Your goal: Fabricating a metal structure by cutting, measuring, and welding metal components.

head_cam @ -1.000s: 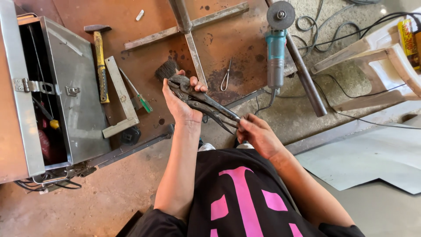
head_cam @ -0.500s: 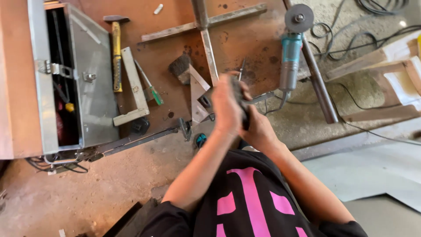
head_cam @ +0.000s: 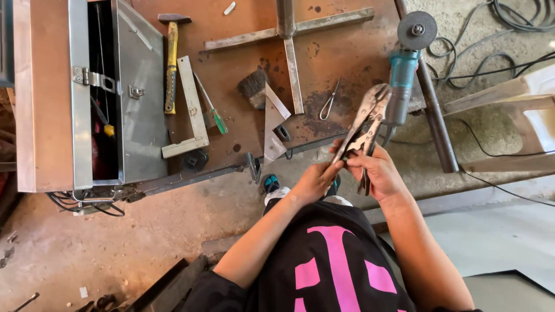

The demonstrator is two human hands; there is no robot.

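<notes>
Both hands are up over the near edge of the rusty steel counter [head_cam: 347, 52], working one tool between them. The right hand [head_cam: 378, 173] has its grip pressed together around the handles of a pair of locking pliers [head_cam: 364, 124], which point up and away toward the counter's right edge, jaws near the blue body of an angle grinder [head_cam: 402, 75]. The left hand [head_cam: 315, 180] pinches the low end of the pliers' handle with fingertips, touching the right hand.

The grinder lies by the right edge, disc toward the far side, beside a long steel pipe [head_cam: 430, 98]. Toward the middle lie a wire brush [head_cam: 252, 86], a metal triangle [head_cam: 272, 124] and a welded cross of flat bar [head_cam: 289, 34]. Near the left edge sit a yellow-handled hammer [head_cam: 170, 58], a square [head_cam: 191, 110], a green-handled screwdriver [head_cam: 213, 110] and an open grey toolbox [head_cam: 75, 92].
</notes>
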